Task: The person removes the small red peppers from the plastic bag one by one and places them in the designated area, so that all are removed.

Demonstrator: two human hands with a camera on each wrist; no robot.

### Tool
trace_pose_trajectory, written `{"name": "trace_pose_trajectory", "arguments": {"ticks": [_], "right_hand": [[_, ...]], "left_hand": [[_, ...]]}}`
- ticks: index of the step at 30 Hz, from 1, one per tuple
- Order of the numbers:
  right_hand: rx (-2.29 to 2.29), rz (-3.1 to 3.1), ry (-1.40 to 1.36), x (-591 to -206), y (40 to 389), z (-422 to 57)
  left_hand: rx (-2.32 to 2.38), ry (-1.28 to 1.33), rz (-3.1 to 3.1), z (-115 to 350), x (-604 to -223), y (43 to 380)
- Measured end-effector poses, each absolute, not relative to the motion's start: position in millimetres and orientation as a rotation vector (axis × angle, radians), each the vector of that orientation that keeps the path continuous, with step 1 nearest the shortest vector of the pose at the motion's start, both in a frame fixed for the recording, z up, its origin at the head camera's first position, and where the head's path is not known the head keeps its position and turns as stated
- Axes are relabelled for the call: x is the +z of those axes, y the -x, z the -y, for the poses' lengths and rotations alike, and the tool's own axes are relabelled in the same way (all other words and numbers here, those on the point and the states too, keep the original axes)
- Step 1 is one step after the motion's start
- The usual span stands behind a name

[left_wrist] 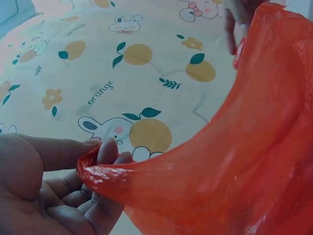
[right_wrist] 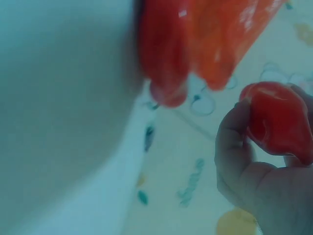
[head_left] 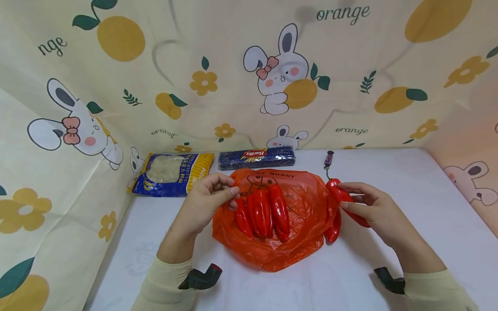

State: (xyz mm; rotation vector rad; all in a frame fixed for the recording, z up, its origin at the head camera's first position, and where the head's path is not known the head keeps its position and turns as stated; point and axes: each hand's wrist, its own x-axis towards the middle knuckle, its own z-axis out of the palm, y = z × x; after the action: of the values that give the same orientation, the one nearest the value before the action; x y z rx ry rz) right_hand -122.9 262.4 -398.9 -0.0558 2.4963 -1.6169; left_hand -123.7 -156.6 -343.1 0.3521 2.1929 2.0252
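Observation:
A red plastic bag (head_left: 307, 216) lies spread in the middle of the table. Several glossy red peppers (head_left: 261, 211) lie in its opening. At the bag's left edge, my left hand (head_left: 206, 201) pinches a gathered strip of the plastic; the left wrist view shows the strip (left_wrist: 105, 174) between thumb and fingers. My right hand (head_left: 375, 207) holds a red pepper (head_left: 340, 194) just right of the bag, tilted, with its thin stem end pointing away. Below it, another red pepper (head_left: 333, 229) lies against the bag's right side.
Behind the bag lies a dark blue Barilla spaghetti pack (head_left: 256, 158). To its left is a blue and yellow pasta bag (head_left: 167, 175). A small purple wrapped item (head_left: 329, 159) is at the back right. A patterned cloth (head_left: 233, 99) hangs behind the white table (head_left: 389, 168).

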Motion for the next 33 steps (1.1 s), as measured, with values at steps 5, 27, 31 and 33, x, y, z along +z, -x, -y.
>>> {"name": "trace_pose_trajectory", "arguments": {"ticks": [5, 27, 31, 33], "right_hand": [[-1.563, -2.527, -0.023, -411, 121, -279], [-1.272, -2.537, -0.106, -436, 126, -292], [-1.287, -2.558, -0.042, -436, 123, -290], [-1.306, -2.559, -0.018, -435, 122, -289]], "left_hand": [[2.024, -0.359, -2.198, 157, -343, 124], [2.02, -0.352, -2.206, 157, -344, 124], [2.016, -0.347, -2.207, 157, -345, 124], [2.015, -0.346, -2.207, 157, -345, 124]]}}
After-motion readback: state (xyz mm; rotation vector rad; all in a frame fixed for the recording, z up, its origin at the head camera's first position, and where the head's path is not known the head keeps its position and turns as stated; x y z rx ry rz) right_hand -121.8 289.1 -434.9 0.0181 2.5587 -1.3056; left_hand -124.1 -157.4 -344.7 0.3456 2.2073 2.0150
